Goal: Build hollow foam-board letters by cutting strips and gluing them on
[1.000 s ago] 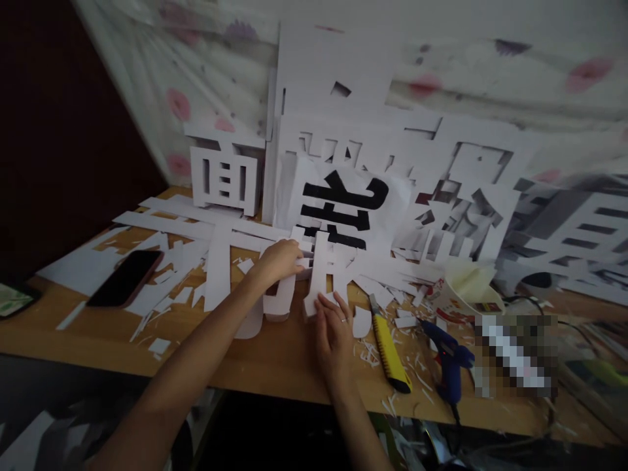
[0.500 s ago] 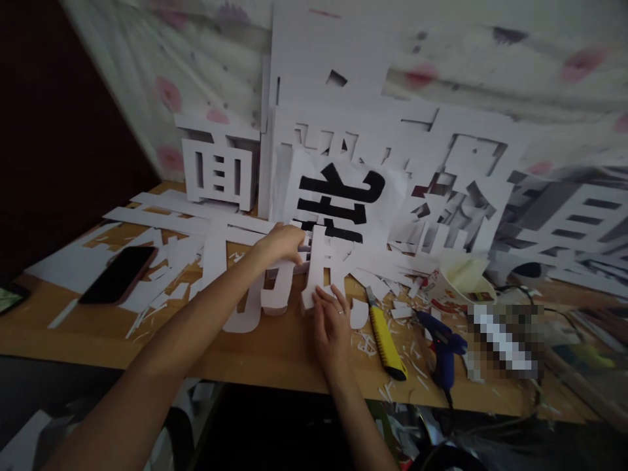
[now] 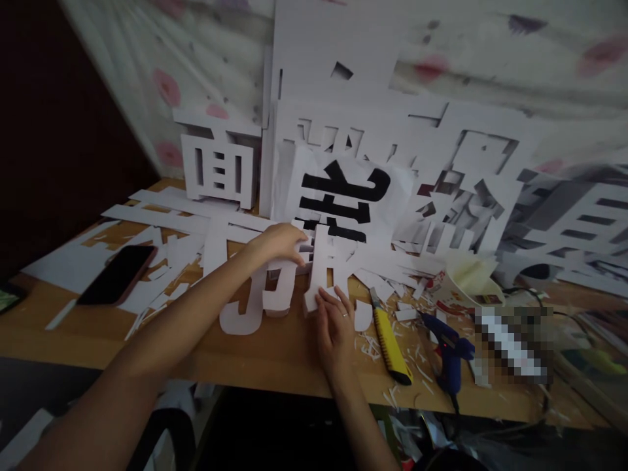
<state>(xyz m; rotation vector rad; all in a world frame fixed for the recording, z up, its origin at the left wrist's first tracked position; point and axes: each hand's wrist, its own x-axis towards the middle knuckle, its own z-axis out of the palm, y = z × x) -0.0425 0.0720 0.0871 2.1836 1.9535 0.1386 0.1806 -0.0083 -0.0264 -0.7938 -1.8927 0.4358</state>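
A thick white foam-board character (image 3: 321,261) lies on the wooden table, its side walls visible. My left hand (image 3: 282,242) is closed on the upper left part of it, thumb toward the gap between its strokes; some fingertips are hidden. At the lower end of its long stroke, my right hand (image 3: 337,324) grips the board edge with bent fingers, a ring on one of them. Left of the character, a flat white cut-out with a curved foot (image 3: 243,317) lies under my left forearm. Behind it stands a paper sheet (image 3: 400,186) printed with a black character.
A yellow utility knife (image 3: 391,347) and a blue glue gun (image 3: 450,353) lie to the right, among white scraps. Further back is a paper tub (image 3: 454,294). A phone (image 3: 118,275) lies left. Finished white characters (image 3: 218,170) and cut boards (image 3: 338,39) stand against the curtain.
The view has shifted slightly. Both hands stay at nearly the same places on the foam-board character, with little visible movement.
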